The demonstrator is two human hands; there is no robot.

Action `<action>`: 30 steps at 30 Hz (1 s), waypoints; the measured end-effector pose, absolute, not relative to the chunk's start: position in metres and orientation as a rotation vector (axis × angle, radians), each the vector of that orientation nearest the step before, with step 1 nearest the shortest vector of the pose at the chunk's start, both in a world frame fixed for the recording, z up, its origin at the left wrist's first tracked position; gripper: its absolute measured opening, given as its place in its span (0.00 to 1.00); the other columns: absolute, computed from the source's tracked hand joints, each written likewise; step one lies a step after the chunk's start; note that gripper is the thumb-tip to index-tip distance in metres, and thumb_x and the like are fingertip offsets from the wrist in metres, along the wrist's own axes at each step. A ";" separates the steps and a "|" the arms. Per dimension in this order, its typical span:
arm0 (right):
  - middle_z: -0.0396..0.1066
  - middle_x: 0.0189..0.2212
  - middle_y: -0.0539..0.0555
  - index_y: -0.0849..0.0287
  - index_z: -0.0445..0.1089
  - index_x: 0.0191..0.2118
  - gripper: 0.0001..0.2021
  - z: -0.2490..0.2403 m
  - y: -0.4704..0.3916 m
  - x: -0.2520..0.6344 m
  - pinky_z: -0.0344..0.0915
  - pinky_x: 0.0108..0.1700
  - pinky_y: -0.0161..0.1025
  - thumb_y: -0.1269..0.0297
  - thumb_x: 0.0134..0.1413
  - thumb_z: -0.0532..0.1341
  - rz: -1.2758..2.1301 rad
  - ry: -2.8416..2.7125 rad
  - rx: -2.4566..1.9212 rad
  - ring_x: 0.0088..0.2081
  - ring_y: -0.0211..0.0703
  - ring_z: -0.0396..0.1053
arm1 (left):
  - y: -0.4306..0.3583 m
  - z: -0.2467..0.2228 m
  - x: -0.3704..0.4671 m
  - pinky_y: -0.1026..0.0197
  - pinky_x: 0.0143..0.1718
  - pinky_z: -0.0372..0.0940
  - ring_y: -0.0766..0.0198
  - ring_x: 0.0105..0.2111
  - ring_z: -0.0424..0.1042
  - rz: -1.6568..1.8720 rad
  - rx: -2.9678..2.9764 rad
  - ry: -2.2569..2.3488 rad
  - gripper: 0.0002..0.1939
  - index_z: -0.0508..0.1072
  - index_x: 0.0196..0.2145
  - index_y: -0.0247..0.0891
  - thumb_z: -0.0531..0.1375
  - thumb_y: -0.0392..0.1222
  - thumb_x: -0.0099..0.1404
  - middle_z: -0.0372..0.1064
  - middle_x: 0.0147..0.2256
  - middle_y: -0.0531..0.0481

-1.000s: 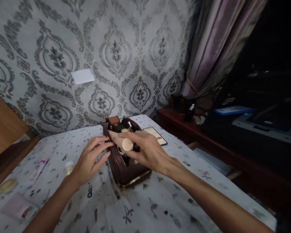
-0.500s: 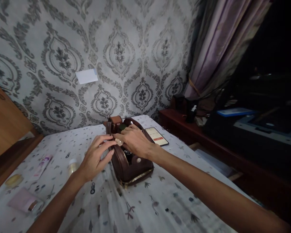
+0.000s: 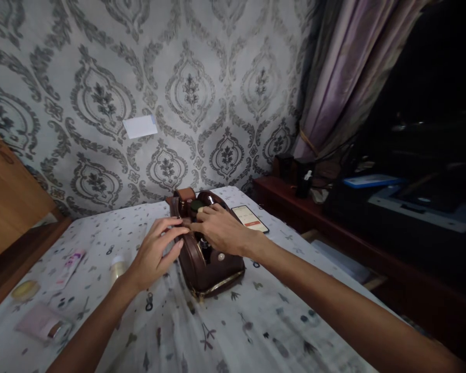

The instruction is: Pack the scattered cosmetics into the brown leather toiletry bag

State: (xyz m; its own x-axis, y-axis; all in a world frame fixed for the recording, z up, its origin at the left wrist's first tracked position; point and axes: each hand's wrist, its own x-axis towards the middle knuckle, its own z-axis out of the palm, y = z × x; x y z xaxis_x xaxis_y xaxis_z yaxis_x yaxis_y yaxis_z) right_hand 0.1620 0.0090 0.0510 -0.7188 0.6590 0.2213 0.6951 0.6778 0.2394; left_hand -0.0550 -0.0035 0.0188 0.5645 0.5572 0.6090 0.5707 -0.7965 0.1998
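Observation:
A dark brown zip-up toiletry bag [image 3: 212, 280] stands unzipped on the patterned bedsheet, with bottles inside its opening. One of them shows a dark green cap [image 3: 196, 205]. My right hand [image 3: 221, 228] reaches into the bag from the right, fingers bent downward. Something pale shows beside its knuckles, but what the fingertips grip is hidden. My left hand [image 3: 155, 254] is at the bag's left rim, fingers stretched and apart, the tips touching or nearly touching the edge. Behind its wrist stands a small bottle with a white cap [image 3: 118, 267].
A phone [image 3: 250, 218] with a lit screen lies right of the bag. On the left of the bed [image 3: 202, 331] are a pink-and-white tube [image 3: 69, 269], a yellow round item [image 3: 25, 290] and a pale pink tube [image 3: 39, 321]. A dark red cabinet [image 3: 287, 199] borders the right.
The small clear, rounded item seen at my right fingertips is now out of sight, and that hand has shifted slightly down into the bag. My left hand has hardly moved.

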 end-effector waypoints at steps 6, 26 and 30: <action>0.71 0.43 0.58 0.58 0.70 0.52 0.17 0.049 0.001 0.164 0.56 0.45 0.44 0.76 0.59 0.55 -0.326 -2.648 -1.213 0.46 0.50 0.64 | -0.003 0.018 -0.055 0.49 0.56 0.63 0.53 0.56 0.63 -1.041 -2.775 -0.957 0.13 0.71 0.48 0.40 0.51 0.37 0.71 0.67 0.50 0.41; 0.71 0.38 0.58 0.60 0.71 0.32 0.12 0.021 -0.017 0.167 0.61 0.47 0.46 0.81 0.55 0.53 -0.071 -2.242 -0.890 0.45 0.49 0.61 | -0.029 -0.009 -0.067 0.54 0.54 0.66 0.55 0.58 0.64 -1.066 -2.796 -1.272 0.19 0.60 0.60 0.48 0.49 0.39 0.73 0.59 0.59 0.43; 0.66 0.28 0.54 0.57 0.61 0.26 0.13 0.016 -0.037 0.153 0.59 0.38 0.42 0.81 0.55 0.49 0.040 -2.025 -0.678 0.35 0.45 0.59 | -0.057 -0.003 -0.075 0.60 0.47 0.67 0.59 0.49 0.69 -1.167 -2.828 -1.196 0.14 0.67 0.52 0.44 0.50 0.34 0.72 0.66 0.48 0.44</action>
State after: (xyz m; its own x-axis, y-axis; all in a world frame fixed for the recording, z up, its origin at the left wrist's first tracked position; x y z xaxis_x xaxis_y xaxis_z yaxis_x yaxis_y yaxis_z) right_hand 0.1531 -0.0373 0.0162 -0.3807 0.4781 0.7915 0.4462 0.8447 -0.2956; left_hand -0.0753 -0.0569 -0.0029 0.4853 0.6745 0.5563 0.5731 -0.7259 0.3803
